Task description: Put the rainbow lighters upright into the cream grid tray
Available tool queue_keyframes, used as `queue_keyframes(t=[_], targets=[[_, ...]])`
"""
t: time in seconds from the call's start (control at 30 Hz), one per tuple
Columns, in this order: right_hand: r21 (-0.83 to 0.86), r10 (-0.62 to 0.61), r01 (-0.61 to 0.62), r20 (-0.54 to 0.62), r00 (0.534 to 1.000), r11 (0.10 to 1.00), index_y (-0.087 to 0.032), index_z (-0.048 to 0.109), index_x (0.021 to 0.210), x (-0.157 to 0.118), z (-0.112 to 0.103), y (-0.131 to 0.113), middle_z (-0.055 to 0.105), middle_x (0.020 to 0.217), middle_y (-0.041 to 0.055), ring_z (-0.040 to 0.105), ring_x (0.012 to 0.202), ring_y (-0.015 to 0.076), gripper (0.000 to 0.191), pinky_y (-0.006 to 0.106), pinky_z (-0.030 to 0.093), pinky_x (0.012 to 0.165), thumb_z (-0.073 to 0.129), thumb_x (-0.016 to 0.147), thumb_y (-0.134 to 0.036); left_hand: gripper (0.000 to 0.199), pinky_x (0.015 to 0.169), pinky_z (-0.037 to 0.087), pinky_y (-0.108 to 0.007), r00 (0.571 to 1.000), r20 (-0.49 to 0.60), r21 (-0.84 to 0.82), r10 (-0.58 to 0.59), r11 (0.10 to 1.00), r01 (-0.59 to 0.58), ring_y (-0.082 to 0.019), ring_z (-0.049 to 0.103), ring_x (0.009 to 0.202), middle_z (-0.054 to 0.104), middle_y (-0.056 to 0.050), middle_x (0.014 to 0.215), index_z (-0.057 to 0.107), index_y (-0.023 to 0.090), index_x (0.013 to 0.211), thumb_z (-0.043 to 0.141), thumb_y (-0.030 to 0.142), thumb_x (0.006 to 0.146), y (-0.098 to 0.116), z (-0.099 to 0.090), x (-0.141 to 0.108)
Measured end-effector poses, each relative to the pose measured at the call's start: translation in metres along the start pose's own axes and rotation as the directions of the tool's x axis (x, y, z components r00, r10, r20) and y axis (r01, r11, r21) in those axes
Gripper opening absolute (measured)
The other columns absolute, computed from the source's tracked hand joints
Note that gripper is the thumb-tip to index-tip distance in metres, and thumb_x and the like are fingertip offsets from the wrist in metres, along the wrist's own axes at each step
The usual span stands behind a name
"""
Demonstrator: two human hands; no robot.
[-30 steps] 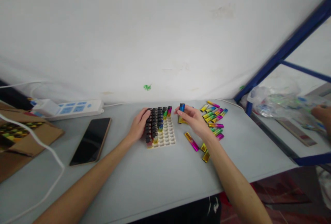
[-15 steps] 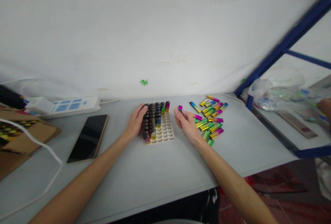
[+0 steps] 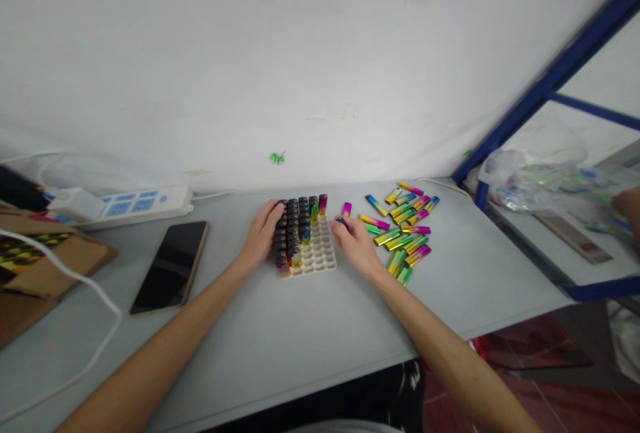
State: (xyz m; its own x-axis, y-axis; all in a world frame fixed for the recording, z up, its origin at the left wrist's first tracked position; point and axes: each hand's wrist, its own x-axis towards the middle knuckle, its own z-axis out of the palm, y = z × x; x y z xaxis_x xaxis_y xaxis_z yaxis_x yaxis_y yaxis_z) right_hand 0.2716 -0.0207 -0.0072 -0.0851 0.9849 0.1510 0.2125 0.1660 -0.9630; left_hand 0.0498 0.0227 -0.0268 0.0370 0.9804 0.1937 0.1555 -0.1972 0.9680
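A pale tray with rows of holes (image 3: 320, 256) sits on the table, its left part filled with several upright black-topped lighters (image 3: 295, 223). My left hand (image 3: 263, 233) is closed around the tray's left side, its fingers against the outermost lighters. Just right of the tray, my right hand (image 3: 354, 238) pinches a lighter whose dark end (image 3: 342, 221) shows above the fingers; the rest is hidden. A magenta metallic sleeve (image 3: 347, 209) lies just beyond that hand. Several shiny colour-gradient sleeves (image 3: 397, 242) are scattered to its right.
A phone (image 3: 170, 266) lies on the left, below a white power strip (image 3: 137, 205). An open cardboard box (image 3: 75, 263) and a white cable (image 3: 103, 289) are at far left. On the right stand a blue metal frame (image 3: 520, 119) and clear plastic bags (image 3: 540, 169); part of another person's hand (image 3: 629, 209) shows.
My right hand has moved slightly left and down, closer to the tray's right edge, with the lighter. The magenta sleeve beyond it now shows more fully. My left hand has stayed on the tray.
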Motion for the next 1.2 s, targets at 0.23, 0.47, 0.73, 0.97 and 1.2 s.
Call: queue_keyframes(t=[0.23,0.47,0.73,0.97,1.2], targets=[[0.065,-0.093,0.088,0.095,0.991,0.994,-0.026,0.053,0.092,-0.001,-0.001,-0.007,0.057,0.077,-0.0017,0.053,0.069,0.0169,0.036,0.030,0.045,0.066,0.051,0.102,-0.061,0.035,0.082,0.048,-0.029,1.000,-0.001,0.025,0.021,0.999,-0.021,-0.022,0.059,0.092,0.067,-0.002,0.095,0.064,0.021,0.098,0.053,0.054,0.098,0.003,0.001,0.000],[-0.274,-0.312,0.350,0.172,0.934,0.896,-0.022,0.064,0.082,-0.005,-0.010,-0.017,0.064,0.084,0.0044,0.059,0.080,0.0203,0.034,0.033,0.046,0.077,0.061,0.101,-0.049,0.037,0.084,0.047,-0.029,1.000,0.001,0.039,0.017,0.999,-0.017,-0.022,0.058,0.093,0.066,-0.002,0.096,0.064,0.021,0.098,0.052,0.056,0.096,0.006,0.002,-0.001],[-0.342,-0.236,0.344,0.319,0.918,0.874,-0.024,0.052,0.082,-0.008,-0.011,-0.014,0.067,0.068,0.0001,0.059,0.061,0.0171,0.032,0.028,0.037,0.062,0.050,0.108,-0.043,0.035,0.085,0.046,-0.029,1.000,-0.003,0.028,0.024,0.999,-0.024,-0.021,0.058,0.092,0.065,-0.001,0.094,0.064,0.021,0.098,0.052,0.053,0.098,0.005,0.003,-0.002],[-0.435,-0.284,0.440,0.378,0.881,0.786,-0.024,0.059,0.094,-0.007,-0.008,-0.005,0.067,0.082,0.0046,0.060,0.071,0.0205,0.025,0.031,0.042,0.067,0.047,0.110,-0.040,0.035,0.085,0.046,-0.030,1.000,-0.007,0.034,0.014,0.999,-0.014,-0.022,0.058,0.093,0.065,-0.002,0.096,0.064,0.021,0.099,0.053,0.054,0.097,0.005,0.003,-0.001],[-0.608,-0.343,0.543,0.423,0.839,0.579,-0.020,0.065,0.097,-0.004,0.006,-0.003,0.065,0.097,0.0116,0.061,0.087,0.0243,0.033,0.038,0.052,0.082,0.042,0.111,-0.039,0.034,0.083,0.047,-0.030,1.000,-0.003,0.056,0.029,0.998,-0.029,-0.021,0.058,0.091,0.064,-0.002,0.093,0.063,0.021,0.098,0.051,0.053,0.098,0.009,0.003,-0.002]])
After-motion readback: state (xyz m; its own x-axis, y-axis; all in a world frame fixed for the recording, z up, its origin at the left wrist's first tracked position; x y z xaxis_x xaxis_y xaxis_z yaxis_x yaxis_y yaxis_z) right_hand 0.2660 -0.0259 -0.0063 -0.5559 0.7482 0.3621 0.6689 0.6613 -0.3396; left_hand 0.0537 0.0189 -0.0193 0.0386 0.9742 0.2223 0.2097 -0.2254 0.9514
